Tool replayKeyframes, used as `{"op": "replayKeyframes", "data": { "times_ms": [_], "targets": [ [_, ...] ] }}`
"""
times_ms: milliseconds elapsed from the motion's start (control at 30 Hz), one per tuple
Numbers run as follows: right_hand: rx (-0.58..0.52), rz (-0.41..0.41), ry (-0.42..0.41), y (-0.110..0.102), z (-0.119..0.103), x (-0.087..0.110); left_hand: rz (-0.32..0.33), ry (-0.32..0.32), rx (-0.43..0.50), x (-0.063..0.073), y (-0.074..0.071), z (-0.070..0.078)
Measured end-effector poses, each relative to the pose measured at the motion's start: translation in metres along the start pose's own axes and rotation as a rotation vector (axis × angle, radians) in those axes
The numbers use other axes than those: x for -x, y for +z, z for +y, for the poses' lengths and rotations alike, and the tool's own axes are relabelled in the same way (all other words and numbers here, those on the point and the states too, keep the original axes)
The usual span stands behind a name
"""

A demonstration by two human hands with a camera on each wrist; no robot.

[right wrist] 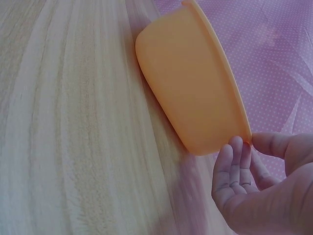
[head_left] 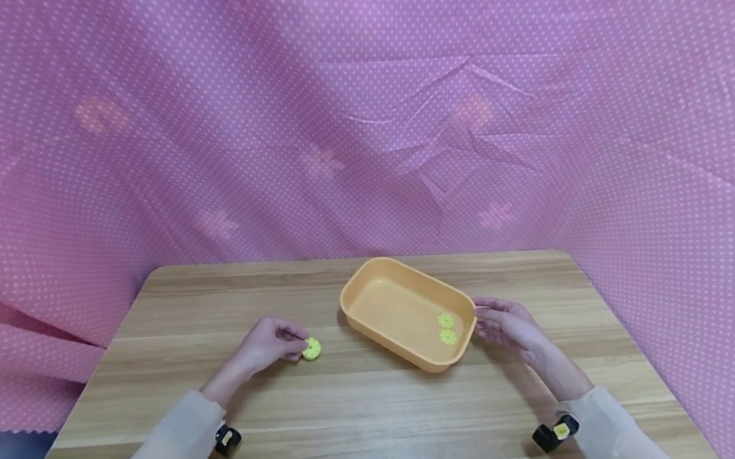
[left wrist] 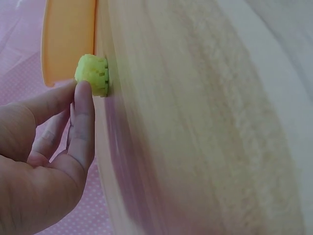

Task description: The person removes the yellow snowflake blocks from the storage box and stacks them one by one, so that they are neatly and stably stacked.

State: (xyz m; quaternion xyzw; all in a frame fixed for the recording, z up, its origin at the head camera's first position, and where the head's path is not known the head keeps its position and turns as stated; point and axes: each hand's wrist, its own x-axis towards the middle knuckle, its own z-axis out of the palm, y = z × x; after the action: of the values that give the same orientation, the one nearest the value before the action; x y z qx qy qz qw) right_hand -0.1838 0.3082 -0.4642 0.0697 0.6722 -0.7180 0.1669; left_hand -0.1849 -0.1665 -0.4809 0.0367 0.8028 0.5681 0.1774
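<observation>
My left hand (head_left: 272, 348) pinches a small yellow-green round piece (head_left: 312, 348) between thumb and fingertips at the table's left middle. Seen from the left wrist, this piece (left wrist: 93, 76) is thick with a notched edge, close against the wood. To its right stands an orange rectangular basin (head_left: 375, 332), set at a slant. Two flat yellow flower-shaped pieces (head_left: 447, 329) lie inside it near its right end. At that end my right hand (head_left: 508, 325) holds the basin, its thumb at the rim (right wrist: 234, 93) and curled fingers against the outer wall.
The wooden table (head_left: 368, 428) has light and dark grain. A pink dotted cloth (head_left: 362, 151) hangs behind it and along both sides. Each wrist carries a small black device, such as the left one (head_left: 228, 440).
</observation>
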Motion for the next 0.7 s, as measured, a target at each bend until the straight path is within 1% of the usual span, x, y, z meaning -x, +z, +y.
{"op": "replayKeyframes", "data": {
  "times_ms": [233,533,700],
  "targets": [
    [-0.004,0.002,0.002,0.0005,-0.0007,-0.0008,0.002,-0.01,0.007,-0.003,-0.0007,-0.0036],
    [0.003,0.003,0.01,0.0022,-0.0023,-0.0006,-0.021,0.017,0.0,-0.0025,-0.002,-0.0045],
    [0.007,0.014,0.021,0.0019,-0.0022,-0.0009,-0.013,-0.002,-0.003,-0.0036,-0.0015,-0.0043]
  ]
}}
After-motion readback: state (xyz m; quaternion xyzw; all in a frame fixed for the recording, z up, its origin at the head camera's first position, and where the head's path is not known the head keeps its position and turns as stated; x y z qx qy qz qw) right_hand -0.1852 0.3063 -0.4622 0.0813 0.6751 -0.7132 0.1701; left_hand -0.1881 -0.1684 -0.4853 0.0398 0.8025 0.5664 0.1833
